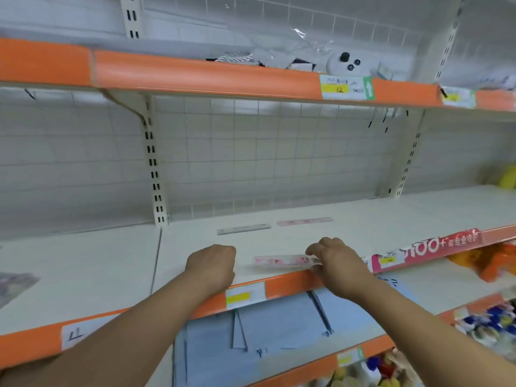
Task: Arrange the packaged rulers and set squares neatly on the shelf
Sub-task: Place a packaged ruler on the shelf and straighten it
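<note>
The left hand (210, 268) sits at the front edge of the cream metal shelf (83, 261), fingers curled under with nothing visible in them, probably bracing. Toward the back edge a grey ruler (243, 228) lies flat, parallel to the wire grid, seemingly starting a row. Near the front edge, just behind the glossy orange strip (290, 283), lies the pink packaged ruler (282, 260), a long, thin bar in shiny clear wrap. A paler pink ruler (305, 221) continues the back row, end to end. The right hand (337, 266) pinches the front ruler's right end, likely to square it up.
</note>
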### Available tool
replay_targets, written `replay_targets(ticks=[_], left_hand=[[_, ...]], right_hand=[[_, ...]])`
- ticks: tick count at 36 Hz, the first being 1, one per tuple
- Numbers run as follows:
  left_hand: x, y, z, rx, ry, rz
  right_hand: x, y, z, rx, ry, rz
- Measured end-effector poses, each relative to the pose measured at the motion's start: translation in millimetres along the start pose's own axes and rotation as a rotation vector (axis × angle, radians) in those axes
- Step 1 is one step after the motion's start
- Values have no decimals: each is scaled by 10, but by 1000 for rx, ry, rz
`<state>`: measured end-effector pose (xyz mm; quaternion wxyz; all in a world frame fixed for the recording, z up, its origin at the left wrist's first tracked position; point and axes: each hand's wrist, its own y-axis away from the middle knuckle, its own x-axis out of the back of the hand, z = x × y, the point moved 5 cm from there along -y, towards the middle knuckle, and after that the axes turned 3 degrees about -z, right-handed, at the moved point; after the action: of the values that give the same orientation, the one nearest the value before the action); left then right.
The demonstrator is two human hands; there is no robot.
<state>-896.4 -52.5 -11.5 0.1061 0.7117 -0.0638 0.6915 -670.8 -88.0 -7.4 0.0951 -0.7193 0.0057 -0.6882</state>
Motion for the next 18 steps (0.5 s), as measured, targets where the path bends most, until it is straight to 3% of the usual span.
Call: replay_targets(ticks=[18], left_hand=[[-2, -1244, 691, -104, -23, 61]], right_hand=[[-136, -793, 1000, -47, 36, 16]])
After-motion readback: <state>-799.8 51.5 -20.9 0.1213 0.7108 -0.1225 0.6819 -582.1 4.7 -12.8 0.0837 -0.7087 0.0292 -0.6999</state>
